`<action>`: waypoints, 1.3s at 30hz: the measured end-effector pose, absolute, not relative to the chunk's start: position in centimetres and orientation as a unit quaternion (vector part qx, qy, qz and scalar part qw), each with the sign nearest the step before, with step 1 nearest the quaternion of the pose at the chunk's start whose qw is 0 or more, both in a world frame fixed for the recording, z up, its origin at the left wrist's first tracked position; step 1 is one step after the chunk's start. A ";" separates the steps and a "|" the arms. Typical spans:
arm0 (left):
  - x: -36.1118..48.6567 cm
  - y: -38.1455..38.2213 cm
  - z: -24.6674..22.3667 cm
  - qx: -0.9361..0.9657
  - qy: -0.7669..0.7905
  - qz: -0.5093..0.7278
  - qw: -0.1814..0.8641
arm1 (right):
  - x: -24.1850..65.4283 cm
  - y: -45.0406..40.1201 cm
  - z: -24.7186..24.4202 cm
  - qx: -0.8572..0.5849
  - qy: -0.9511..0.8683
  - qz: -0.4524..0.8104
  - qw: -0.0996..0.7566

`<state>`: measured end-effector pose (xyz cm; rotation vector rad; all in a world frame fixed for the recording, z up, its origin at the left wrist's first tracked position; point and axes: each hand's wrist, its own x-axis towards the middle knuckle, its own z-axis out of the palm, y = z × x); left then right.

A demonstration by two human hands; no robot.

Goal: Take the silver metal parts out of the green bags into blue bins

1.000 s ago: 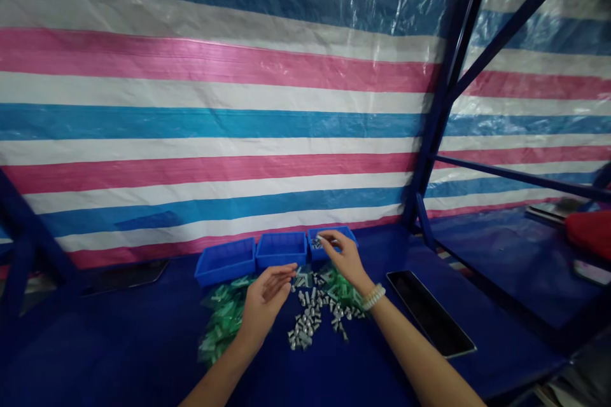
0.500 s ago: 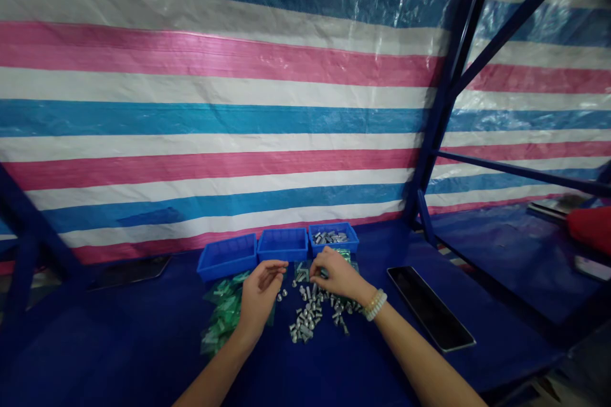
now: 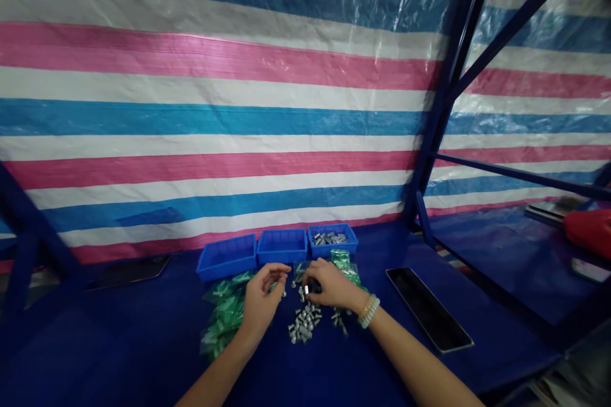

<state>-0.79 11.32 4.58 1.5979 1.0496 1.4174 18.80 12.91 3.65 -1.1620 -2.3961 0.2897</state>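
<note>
Three blue plastic bins stand in a row at the back of the blue table: the left bin (image 3: 226, 257), the middle bin (image 3: 281, 246) and the right bin (image 3: 333, 240), which holds silver metal bolts (image 3: 328, 238). A loose pile of silver bolts (image 3: 303, 324) lies in front of them. My right hand (image 3: 331, 288) is over the pile, its fingertips curled down among the bolts, and they hide whatever is under them. My left hand (image 3: 262, 300) hangs beside the pile, fingers apart, near green plastic packets (image 3: 224, 317). More green packets (image 3: 342, 265) lie behind my right hand.
A black tablet-like slab (image 3: 428, 309) lies on the table to the right, and another dark slab (image 3: 126, 270) lies to the left. A blue steel frame (image 3: 442, 102) and a striped tarp (image 3: 205, 121) stand behind the table. A red object (image 3: 589, 232) sits on a shelf at right.
My right hand has moved from the right bin down to the bolt pile, and that bin's bolts now show. The pile looks smaller and the green packets behind it have shifted.
</note>
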 end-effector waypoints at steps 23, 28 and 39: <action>0.6 10.1 4.3 0.540 0.379 0.471 0.586 | 17.6 10.8 6.6 -0.321 -0.775 0.182 0.513; 0.3 9.6 5.5 0.538 0.392 0.540 0.516 | 17.8 11.5 6.2 -0.361 -0.728 0.230 0.535; 0.4 9.1 6.3 0.633 0.365 0.523 0.438 | 18.8 13.6 5.0 -0.352 -0.652 0.334 0.582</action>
